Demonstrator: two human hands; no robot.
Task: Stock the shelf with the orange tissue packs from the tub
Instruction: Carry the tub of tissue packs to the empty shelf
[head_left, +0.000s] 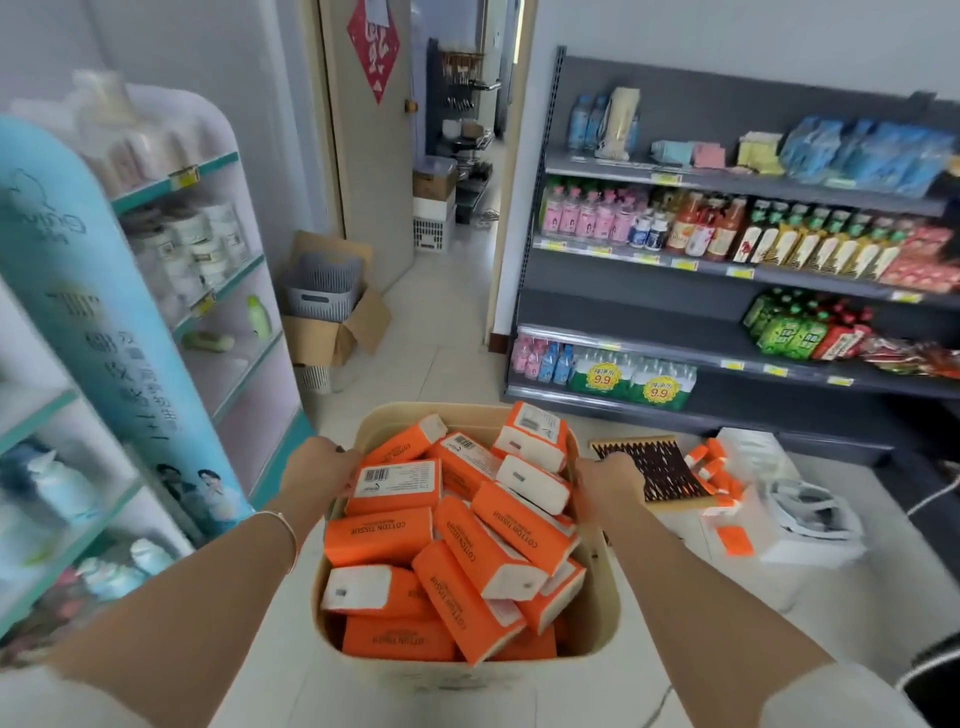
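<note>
In the lower centre of the frame we carry a beige tub (415, 411), one hand on each side. Our left hand (318, 467) curls over the left rim and grasps it. Our right hand (609, 480) grasps the right rim in the same way. A thin bracelet (289, 531) sits on the left wrist.

The tub is heaped with the orange tissue packs (379, 536), lying at all angles. Some show barcode labels and others their white ends.

On the right of the frame stands the dark grey shelf (623, 312), its tiers lined with bottles, drink packs and blue packets. At its foot, in the lower right, a few more small orange packs (714, 467) lie against a white box (802, 525).

Along the left edge runs a white and teal display rack (171, 182). Left of centre, an open cardboard box (332, 340) holds a grey basket (323, 291).
</note>
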